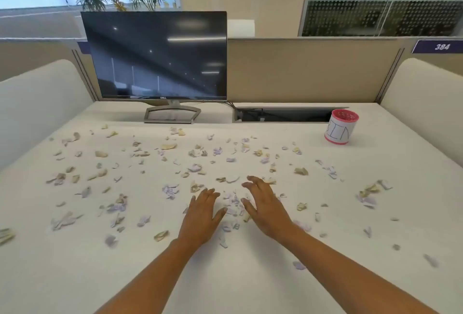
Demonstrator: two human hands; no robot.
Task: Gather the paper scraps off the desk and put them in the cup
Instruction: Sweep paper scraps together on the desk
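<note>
- The person's left hand and right hand lie low over the white desk top near its middle. The palms face down and partly toward each other, with the fingers spread.
- Neither hand grasps anything. Both are loose and unclenched, and the right fingers are slightly curved.
- A small cluster of lilac scraps sits between the two hands, which looks like the start of a sweeping-together step.
- Torn lilac and tan paper scraps cover most of the desk. They thin out toward 9 o'clock and 3 o'clock, and a few stray bits lie at 5 o'clock.
- The white cylindrical cup with pink rim and base, lettered "BIN", stands upright at about 2 o'clock from the hands, well apart from them. It appears to be partly filled already.
- A black flat monitor on a grey stand stands at 11 o'clock, behind the scrap field.
- To do this step well, the edges of both hands should stay flat on the desk and draw inward slowly, so the light pieces slide instead of fluttering away.
- Heaping a compact mound before cupping it would probably mean fewer trips to the cup.
- The risk is that thin scraps slip under the fingers or spill on the way to 2 o'clock.
</note>
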